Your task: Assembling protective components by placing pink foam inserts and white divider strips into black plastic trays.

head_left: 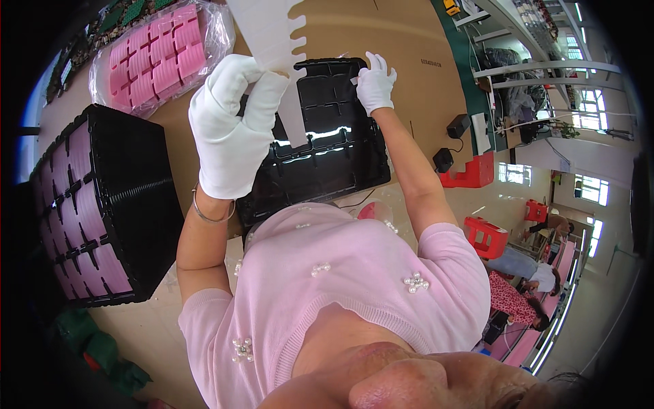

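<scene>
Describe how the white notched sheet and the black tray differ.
The white notched sheet is pale; the black tray is dark and glossy. The sheet tapers toward its lower end; the tray is broad and sectioned. The left hand holds the sheet; the tray lies beneath. Both are in front of the person.

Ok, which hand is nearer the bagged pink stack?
Left: left hand is just right of the bagged pink stack; right hand is farther right, by the black molded tray.

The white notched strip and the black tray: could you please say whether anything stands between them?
Nothing visible does: the white notched strip overlaps the black tray in view, with the right hand off to one side.
</scene>
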`<state>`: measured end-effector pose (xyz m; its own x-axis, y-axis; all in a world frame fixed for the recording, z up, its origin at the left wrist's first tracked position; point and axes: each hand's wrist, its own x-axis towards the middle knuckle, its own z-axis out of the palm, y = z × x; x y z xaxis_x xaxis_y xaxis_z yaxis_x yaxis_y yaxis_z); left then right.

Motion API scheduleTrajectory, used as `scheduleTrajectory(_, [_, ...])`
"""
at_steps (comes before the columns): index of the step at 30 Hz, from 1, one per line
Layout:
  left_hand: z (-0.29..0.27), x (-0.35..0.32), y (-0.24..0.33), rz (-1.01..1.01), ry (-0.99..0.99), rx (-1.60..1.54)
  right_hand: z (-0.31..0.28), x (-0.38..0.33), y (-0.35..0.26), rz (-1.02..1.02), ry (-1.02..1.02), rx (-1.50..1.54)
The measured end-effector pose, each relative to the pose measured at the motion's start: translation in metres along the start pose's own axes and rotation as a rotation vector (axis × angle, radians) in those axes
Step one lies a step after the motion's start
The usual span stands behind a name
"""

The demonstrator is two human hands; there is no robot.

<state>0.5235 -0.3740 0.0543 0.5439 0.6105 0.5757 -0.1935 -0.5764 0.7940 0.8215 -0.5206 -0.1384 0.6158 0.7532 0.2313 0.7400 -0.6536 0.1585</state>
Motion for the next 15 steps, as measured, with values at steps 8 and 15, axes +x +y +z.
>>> scheduleTrajectory(8, [-0.003,-0.001,0.001,-0.017,0.005,-0.015,0.008,-0.014,-0.002,-0.072,0.174,0.160])
scheduleTrajectory(15, [0.003,0.001,-0.006,-0.044,0.055,-0.130,-0.039,-0.065,0.017,0.096,0.360,0.492])
